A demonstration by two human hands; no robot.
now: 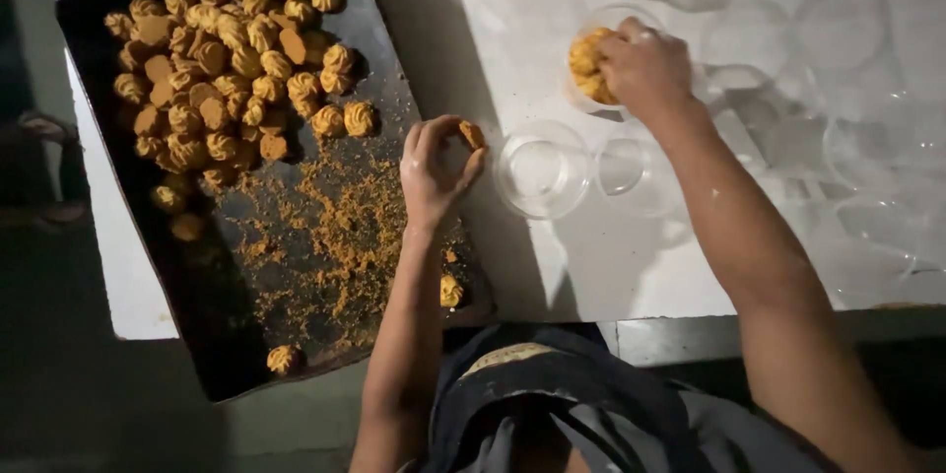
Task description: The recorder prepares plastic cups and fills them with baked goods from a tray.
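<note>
Head view, looking straight down. My left hand point(436, 169) hovers over the right edge of the dark baking tray point(389, 89), fingers curled together and pinching one small golden cookie point(472, 134) between thumb and fingertips. The cookie sits at the fingertips, above the tray's edge, just beside an empty clear plastic tub point(541, 175) standing on the white counter point(591, 266).

My right hand point(645, 69) reaches further out, palm down, resting over a second clear tub point(599, 59) that holds several cookies. Fingers are bent down onto the tub's contents; whether they clamp a cookie or just press on the pile I cannot tell, the hand hides it.

The tray lies tilted on the counter's left side. A heap of swirl-topped cookies point(227, 59) fills its upper left part, some flipped to show flat brown bottoms. Loose orange crumbs point(315, 227) are scattered over the tray's middle and lower part. One stray cookie point(450, 290) lies near the tray's lower right edge, beside my left forearm; another stray one point(284, 359) sits at the bottom corner.

More empty clear tubs and lids point(838, 30) are spread over the right side of the counter, hard to count in the dim light. Another small clear tub point(623, 168) stands just right of the one by my left hand, under my right forearm.
</note>
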